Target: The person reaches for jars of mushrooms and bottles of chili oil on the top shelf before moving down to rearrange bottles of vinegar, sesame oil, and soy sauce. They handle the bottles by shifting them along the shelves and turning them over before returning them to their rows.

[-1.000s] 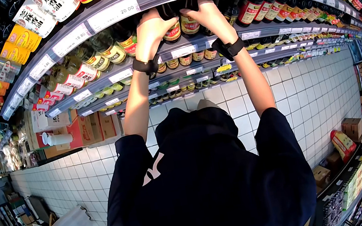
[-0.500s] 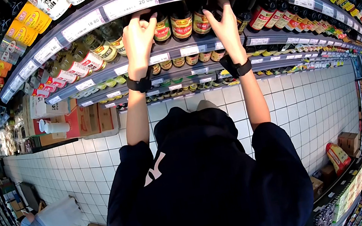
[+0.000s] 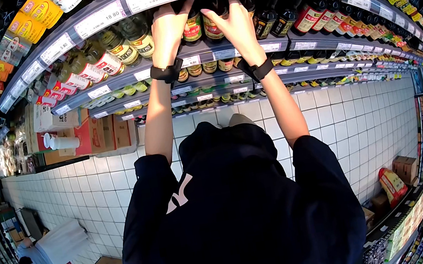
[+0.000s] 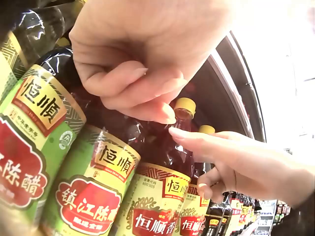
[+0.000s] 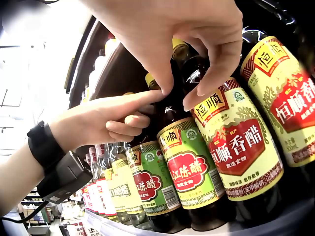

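Dark bottles with yellow caps stand in a row on a shelf. My left hand (image 3: 166, 34) (image 5: 110, 115) reaches among them; in the right wrist view one of its digits lies straight against the neck of a green-labelled bottle (image 5: 189, 172), while other fingers curl loosely beside it. In the left wrist view this hand (image 4: 147, 54) covers some bottle necks. My right hand (image 3: 235, 26) (image 4: 246, 160) is just to the right, and its thumb and curled fingers (image 5: 202, 93) are round the upper part of a yellow-labelled bottle (image 5: 236, 147).
A shelf edge with price tags (image 3: 105, 17) runs right above the hands. More bottles (image 3: 309, 17) line both sides. Cartons (image 3: 96, 136) stand on the floor at left, and a person (image 3: 48, 254) is at lower left.
My right hand has moved left, closer to my left hand, and fewer bottles show between them than half a second ago. Its fingers have come round a bottle. My left hand has shifted slightly.
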A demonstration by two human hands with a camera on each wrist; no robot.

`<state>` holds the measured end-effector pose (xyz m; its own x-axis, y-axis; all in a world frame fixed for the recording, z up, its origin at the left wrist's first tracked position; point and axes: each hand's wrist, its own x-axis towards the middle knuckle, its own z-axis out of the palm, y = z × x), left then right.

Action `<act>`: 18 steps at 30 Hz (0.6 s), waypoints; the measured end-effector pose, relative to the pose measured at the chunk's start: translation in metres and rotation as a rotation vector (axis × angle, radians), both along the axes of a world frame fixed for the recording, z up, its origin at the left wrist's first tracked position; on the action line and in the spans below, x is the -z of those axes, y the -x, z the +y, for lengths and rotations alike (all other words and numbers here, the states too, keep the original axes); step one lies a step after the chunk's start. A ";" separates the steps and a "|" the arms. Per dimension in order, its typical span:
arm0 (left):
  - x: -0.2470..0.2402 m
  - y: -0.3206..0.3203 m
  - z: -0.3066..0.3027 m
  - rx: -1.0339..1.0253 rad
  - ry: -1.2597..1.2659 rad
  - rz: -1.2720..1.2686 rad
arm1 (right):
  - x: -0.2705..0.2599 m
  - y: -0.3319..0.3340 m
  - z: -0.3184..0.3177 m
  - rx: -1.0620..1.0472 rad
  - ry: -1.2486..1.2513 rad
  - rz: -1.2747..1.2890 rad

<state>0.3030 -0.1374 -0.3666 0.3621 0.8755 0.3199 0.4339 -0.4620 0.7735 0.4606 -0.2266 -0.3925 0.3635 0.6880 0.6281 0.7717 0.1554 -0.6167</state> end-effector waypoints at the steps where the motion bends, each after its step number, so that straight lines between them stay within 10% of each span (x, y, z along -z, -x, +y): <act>1: 0.008 -0.004 0.005 -0.053 -0.137 0.049 | -0.003 0.000 0.001 0.004 -0.002 0.001; 18: 0.011 -0.002 0.004 -0.107 -0.265 0.042 | -0.013 -0.005 0.004 -0.119 0.145 -0.059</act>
<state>0.3047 -0.1335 -0.3774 0.2900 0.7973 0.5293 0.5201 -0.5956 0.6122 0.4656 -0.2227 -0.3794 0.2402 0.8088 0.5368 0.7885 0.1600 -0.5939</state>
